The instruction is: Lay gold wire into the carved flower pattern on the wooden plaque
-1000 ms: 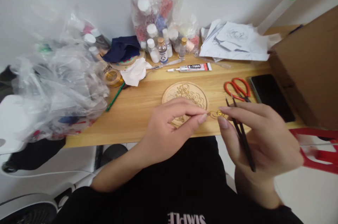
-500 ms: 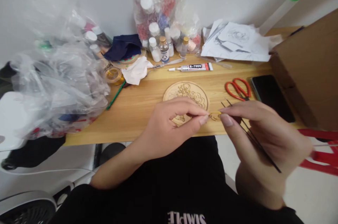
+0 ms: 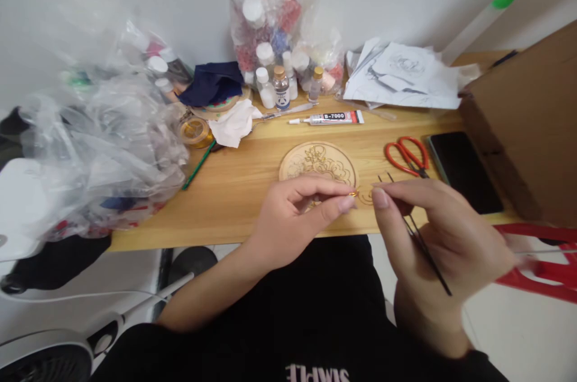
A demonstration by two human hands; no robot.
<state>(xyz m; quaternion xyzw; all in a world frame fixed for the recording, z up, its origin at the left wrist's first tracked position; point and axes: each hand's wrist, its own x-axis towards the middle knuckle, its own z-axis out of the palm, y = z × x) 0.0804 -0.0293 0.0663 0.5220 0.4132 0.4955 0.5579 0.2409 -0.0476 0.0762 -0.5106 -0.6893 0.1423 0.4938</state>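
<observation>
Thumb and forefinger of my left hand [image 3: 300, 214] pinch a small gold wire piece [image 3: 353, 194] in front of a round wooden plaque [image 3: 293, 160] with a gold wire flower design. My right hand [image 3: 433, 232] holds thin black tweezers [image 3: 428, 256] against its palm, their tips sticking up past the forefinger. Its thumb and forefinger are pressed together; whether they also grip a wire end is too small to tell. Between the two hands, a thin curled gold wire [image 3: 366, 194] shows over the table.
Red-handled pliers [image 3: 406, 157], a black phone [image 3: 466, 172] and a cardboard box [image 3: 527, 130] are at the right. A glue tube [image 3: 336, 118], bottles [image 3: 281, 89] and papers [image 3: 401, 75] lie behind. Plastic bags [image 3: 108, 148] and a gold wire spool [image 3: 195, 131] are at the left.
The gold piece now shows at my left fingertips, where it was nearer my right ones before. My right hand has shifted slightly left, and the tweezers point more steeply.
</observation>
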